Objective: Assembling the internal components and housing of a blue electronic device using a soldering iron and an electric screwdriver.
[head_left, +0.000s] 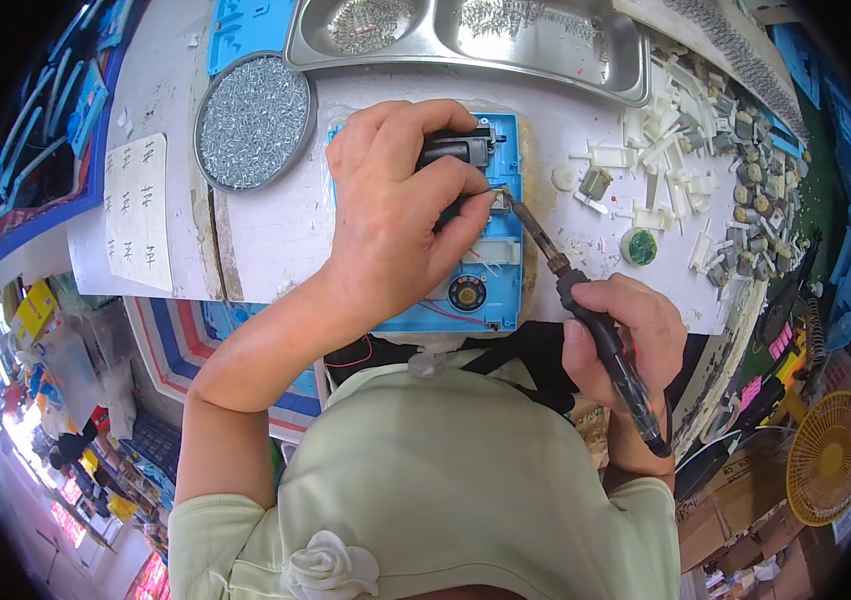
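Observation:
A blue plastic housing (pixel 425 318) lies on the table in front of me, with a black part (pixel 465 150) near its far end and a small round speaker (pixel 467 292) near its close end. My left hand (pixel 375 205) reaches over the housing. Its thumb and index finger are pinched together beside a small metal part (pixel 500 200); what they hold is hidden. In my right hand (pixel 635 325) is a soldering iron (pixel 600 330), gripped by its black handle. The iron's tip points up and left and meets the small metal part, close to my left fingertips.
A round dish of small screws (pixel 255 120) stands at the left, near a paper sheet (pixel 138 215). Behind is a metal tray (pixel 545 75) with small parts. White plastic pieces and small motors (pixel 680 160) are heaped right, near a small green-filled tub (pixel 638 246). A yellow fan (pixel 830 458) stands lower right.

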### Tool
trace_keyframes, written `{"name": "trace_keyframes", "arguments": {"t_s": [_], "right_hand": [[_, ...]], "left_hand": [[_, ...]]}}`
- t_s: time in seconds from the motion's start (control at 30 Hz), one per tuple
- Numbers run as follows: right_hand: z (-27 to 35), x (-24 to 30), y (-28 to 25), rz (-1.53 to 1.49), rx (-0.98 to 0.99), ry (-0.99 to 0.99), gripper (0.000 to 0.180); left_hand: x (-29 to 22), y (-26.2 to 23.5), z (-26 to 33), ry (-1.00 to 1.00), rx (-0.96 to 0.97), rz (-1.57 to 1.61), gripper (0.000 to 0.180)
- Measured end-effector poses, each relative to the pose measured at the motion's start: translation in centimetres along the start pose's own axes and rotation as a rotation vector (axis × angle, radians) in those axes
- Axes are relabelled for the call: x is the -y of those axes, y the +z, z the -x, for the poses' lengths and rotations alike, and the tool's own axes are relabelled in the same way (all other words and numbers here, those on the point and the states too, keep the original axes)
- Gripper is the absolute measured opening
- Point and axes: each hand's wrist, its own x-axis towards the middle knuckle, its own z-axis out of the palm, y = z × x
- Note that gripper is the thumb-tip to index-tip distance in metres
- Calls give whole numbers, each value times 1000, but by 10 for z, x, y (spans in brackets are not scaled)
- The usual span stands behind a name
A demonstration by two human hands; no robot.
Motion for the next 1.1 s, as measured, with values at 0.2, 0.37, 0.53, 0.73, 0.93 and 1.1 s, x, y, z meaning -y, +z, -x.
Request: {"name": "trace_keyframes", "arguments": {"t_s": [0.2,0.37,0.53,0.73,0.93,1.1], "right_hand": [[-1,0,-2,2,14,3,32],[-1,0,-3,11,20,-3,32],[-3,3,-4,10,15,-1,33],[-4,1,0,18,10,-24,34],[-5,4,-2,44,53,-12,38],[-6,0,-4,89,97,-85,39]], "left_hand": [[1,1,1,4,-10,-4,17],[0,1,1,5,-10,-6,16],[0,1,2,2,-12,-5,16],[1,2,2,14,-27,-1,16],[1,2,2,11,-20,0,17],[4,7,5,12,-50,17,15]]}}
